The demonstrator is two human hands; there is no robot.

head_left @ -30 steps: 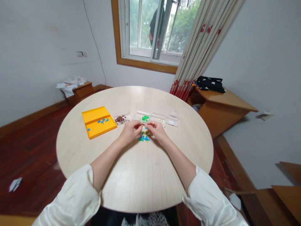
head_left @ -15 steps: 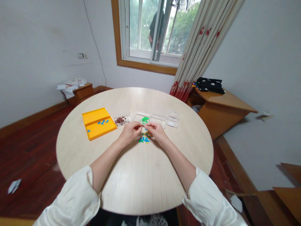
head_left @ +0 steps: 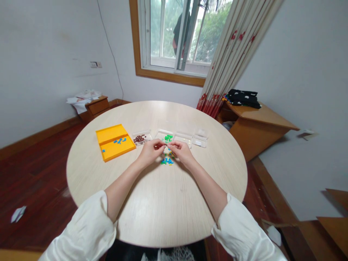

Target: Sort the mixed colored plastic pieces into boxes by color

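over the far side of the mixed pile (head_left: 167, 161), a tiny dark piece (head_left: 166, 145) is pinched in the fingers of the left hand (head_left: 151, 151) and seemingly the right hand (head_left: 183, 152); a light grip, held low, is best used.

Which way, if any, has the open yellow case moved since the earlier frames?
No: the open yellow case keeps its place against the round table; only the whole view shifted slightly.
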